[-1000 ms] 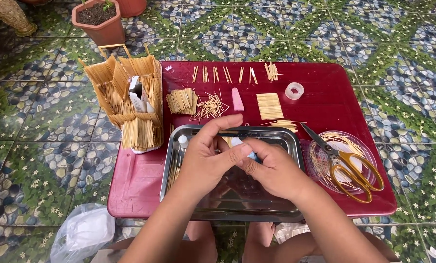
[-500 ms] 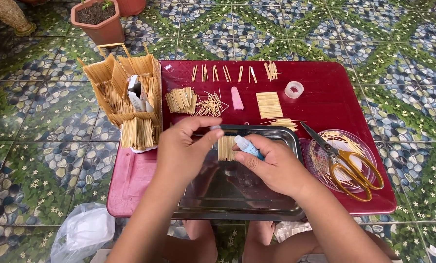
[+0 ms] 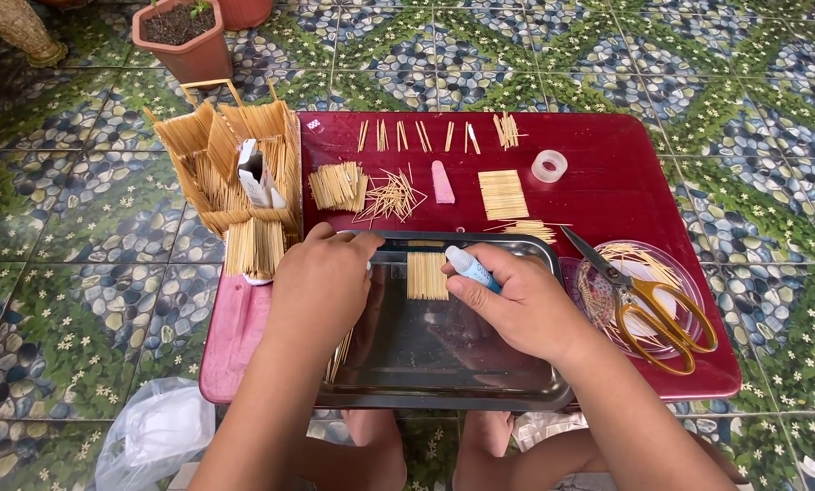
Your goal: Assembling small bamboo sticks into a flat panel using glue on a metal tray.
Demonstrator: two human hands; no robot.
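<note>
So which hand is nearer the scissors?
Right. The right hand sits just left of the scissors; the left hand is farther off, across the tray.

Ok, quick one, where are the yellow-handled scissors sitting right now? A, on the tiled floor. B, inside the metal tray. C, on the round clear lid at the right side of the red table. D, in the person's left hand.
C: the yellow-handled scissors lie across the round clear lid on the red table, to the right of the metal tray, and neither hand touches them.
</note>
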